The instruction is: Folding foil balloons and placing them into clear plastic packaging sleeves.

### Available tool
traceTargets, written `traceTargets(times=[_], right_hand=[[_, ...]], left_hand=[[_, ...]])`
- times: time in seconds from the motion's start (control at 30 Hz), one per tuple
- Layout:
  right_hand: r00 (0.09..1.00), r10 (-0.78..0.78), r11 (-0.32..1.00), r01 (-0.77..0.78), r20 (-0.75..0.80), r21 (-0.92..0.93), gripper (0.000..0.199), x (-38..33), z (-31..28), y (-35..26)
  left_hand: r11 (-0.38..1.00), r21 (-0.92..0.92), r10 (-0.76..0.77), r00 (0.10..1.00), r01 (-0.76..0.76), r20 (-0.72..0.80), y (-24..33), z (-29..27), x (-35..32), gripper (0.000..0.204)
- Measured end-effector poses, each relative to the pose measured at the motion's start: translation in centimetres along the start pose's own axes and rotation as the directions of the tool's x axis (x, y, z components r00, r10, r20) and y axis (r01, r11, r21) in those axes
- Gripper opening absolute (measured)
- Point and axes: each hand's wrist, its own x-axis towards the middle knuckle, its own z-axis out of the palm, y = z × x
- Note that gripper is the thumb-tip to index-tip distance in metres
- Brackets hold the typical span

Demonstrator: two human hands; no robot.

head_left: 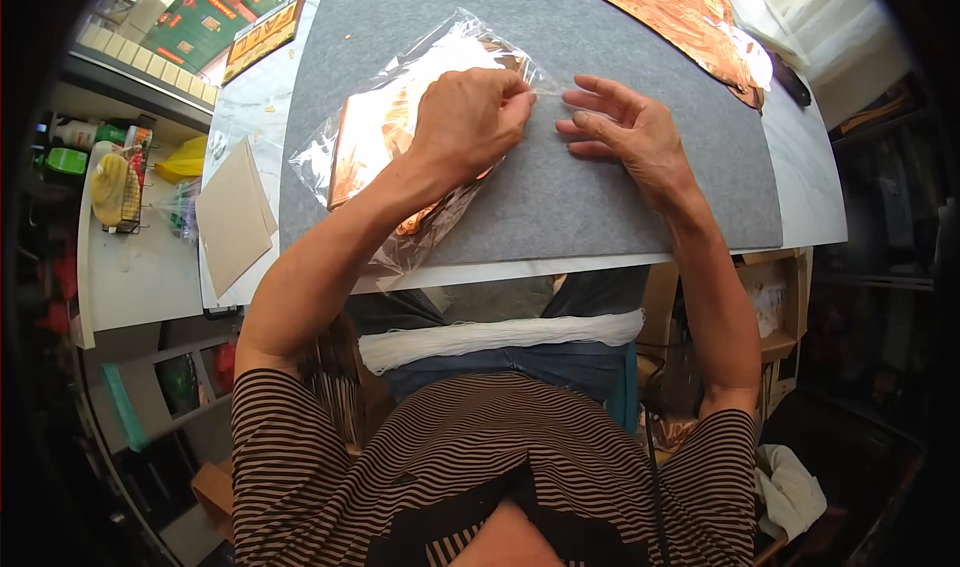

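Left hand (pixel 478 117), the nearer: fingertips pinched at clear film (pixel 405 252). Right hand (pixel 632 132): fingers parted, any grip indeterminable. Copper-coloured packet (pixel 365 147), film-wrapped: beneath and left of the left hand, on the desk's (pixel 820 182) grey mat (pixel 620 207), long axis near-left to far-right.

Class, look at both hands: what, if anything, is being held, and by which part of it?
The left hand appears to pinch the clear plastic bag by its right-side edge. Whether the right hand grips anything cannot be told.
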Motion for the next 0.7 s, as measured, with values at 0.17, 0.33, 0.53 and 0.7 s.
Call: traceTargets(times=[0.17, 0.33, 0.53, 0.7], right_hand=[[0.994, -0.055, 0.996, 0.049, -0.089, -0.070, 0.044, 0.6, 0.5, -0.6], [0.999, -0.037, 0.894, 0.036, 0.007, -0.446, 0.032, 0.0, 0.1, -0.7], [0.925, -0.378, 0.538, 0.186, -0.038, -0.822, 0.022, -1.1, -0.4, 0.8], [0.928, -0.372, 0.544, 0.207, -0.012, -0.813, 0.023, -0.8, -0.3, 0.7]], left_hand=[[0.990, -0.130, -0.046, 0.999, 0.049, 0.026, 0.2, -0.3, -0.8, 0.019], [0.982, 0.029, 0.187, 0.982, -0.186, -0.020, 0.6, 0.7, -3.1, 0.018], [0.922, 0.128, 0.363, 0.931, -0.364, 0.037, 0.3, 1.1, -5.0, 0.015], [0.902, 0.146, 0.406, 0.913, -0.407, 0.037, -0.3, 1.6, -5.4, 0.016]])
